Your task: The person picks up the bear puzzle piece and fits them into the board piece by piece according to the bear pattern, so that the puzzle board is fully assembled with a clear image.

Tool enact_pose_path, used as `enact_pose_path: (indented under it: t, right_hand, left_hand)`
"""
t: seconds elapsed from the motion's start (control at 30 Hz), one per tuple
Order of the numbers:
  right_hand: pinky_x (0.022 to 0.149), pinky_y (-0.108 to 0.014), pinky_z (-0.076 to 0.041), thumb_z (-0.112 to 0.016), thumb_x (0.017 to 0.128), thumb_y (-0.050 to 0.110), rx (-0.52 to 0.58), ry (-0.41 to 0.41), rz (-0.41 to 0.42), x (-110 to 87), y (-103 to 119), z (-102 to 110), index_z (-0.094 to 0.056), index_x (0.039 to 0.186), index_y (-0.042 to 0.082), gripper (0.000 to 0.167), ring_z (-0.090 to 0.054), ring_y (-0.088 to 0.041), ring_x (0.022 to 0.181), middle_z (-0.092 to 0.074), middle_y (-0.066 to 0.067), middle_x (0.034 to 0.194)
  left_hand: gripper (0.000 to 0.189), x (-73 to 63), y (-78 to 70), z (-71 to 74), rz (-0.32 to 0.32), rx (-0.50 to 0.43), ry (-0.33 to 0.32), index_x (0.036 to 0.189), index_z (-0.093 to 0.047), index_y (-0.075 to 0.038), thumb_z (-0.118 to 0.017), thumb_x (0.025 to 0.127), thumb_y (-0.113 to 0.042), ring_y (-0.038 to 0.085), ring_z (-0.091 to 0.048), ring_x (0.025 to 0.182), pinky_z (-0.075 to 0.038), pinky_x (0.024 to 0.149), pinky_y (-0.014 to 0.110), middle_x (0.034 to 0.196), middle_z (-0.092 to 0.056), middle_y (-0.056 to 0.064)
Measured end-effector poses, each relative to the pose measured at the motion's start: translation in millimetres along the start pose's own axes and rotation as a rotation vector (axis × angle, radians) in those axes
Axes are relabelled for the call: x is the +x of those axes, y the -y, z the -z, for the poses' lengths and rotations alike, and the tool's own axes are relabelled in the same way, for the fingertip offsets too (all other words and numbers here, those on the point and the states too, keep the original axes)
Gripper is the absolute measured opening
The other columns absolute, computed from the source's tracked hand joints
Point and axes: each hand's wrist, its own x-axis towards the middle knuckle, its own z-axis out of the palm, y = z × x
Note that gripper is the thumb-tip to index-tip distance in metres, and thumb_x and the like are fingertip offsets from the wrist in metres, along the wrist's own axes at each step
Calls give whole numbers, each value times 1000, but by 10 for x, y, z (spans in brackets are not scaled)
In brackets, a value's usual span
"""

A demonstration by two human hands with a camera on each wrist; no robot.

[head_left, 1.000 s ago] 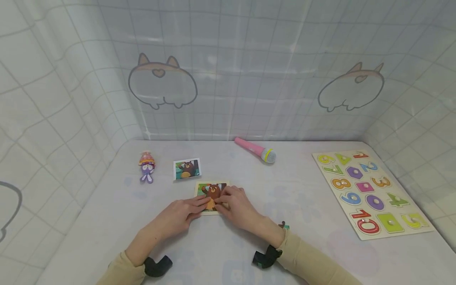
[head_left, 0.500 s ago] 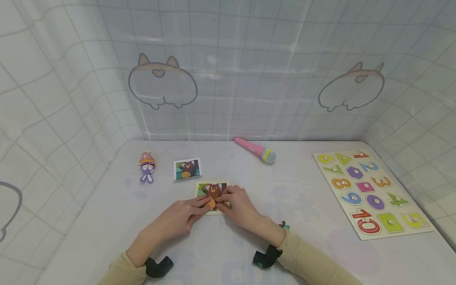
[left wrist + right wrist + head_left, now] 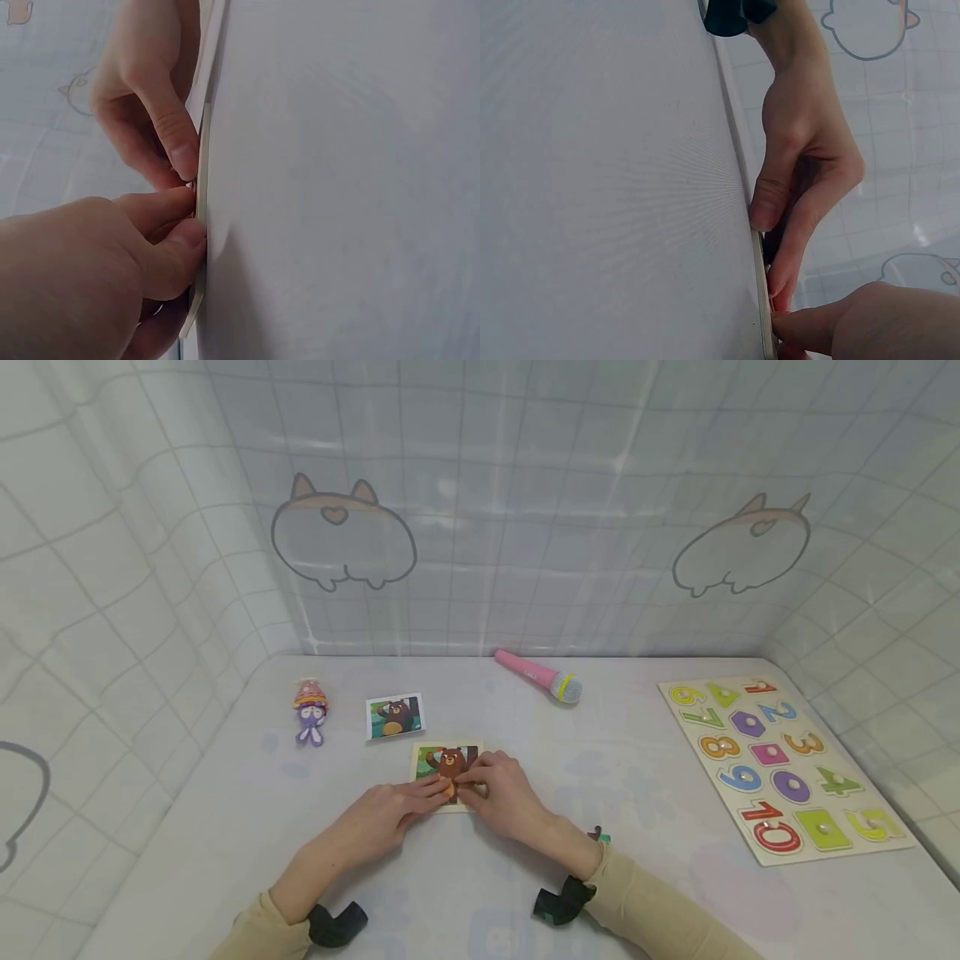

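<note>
In the head view a small flat picture board (image 3: pixel 434 758) with a brown bear lies near the table's middle. My left hand (image 3: pixel 378 814) rests fairly straight fingers on its lower left part; its thumb touches the near edge in the left wrist view. Over the right part, my right hand (image 3: pixel 508 795) bends its fingers, with thumb and index tips close together on the bear. Whether those tips pinch a small piece is hidden. Both wrist views show the board (image 3: pixel 203 150) edge-on, flat on the table.
A matching bear picture card (image 3: pixel 394 716) lies just behind the board. Farther left is a purple doll (image 3: pixel 310 713) with a pink hat. A pink microphone (image 3: pixel 537 675) lies at the back, and a number-and-shape puzzle board (image 3: pixel 783 768) at the right.
My left fingers have shifted slightly to the right across the bear picture. The right hand stays almost in place, and the board has not visibly moved.
</note>
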Motion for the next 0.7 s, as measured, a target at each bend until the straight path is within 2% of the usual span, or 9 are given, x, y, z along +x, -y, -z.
enact_pose_path:
  t: [0.2, 0.43, 0.7]
  right_hand:
    - [71, -25, -44, -76, 89, 11, 16, 3, -10, 3, 3, 2, -80, 101, 8, 13, -54, -14, 83, -68, -1, 90]
    - [72, -25, -44, -76, 88, 12, 9, -2, -10, 2, 7, 11, -79, 101, 8, 13, -55, -14, 84, -69, 0, 90]
    - [73, -26, -45, -76, 88, 12, 7, 0, -16, -5, 15, 11, -79, 101, 8, 14, -57, -15, 85, -69, 0, 91]
  left_hand:
    - [53, -6, -8, 4, 6, 29, 30, 141, -59, -15, -64, 92, 5, 27, -52, 134, -52, 100, 47, 150, -51, 4]
    - [51, 2, -35, -1, 2, 59, 25, 141, -59, -14, -63, 93, 3, 29, -55, 132, -55, 96, 48, 150, -51, 6]
    - [49, 6, -65, 13, 8, 47, 23, 140, -60, -12, -62, 93, 3, 27, -53, 134, -53, 99, 47, 149, -53, 5]
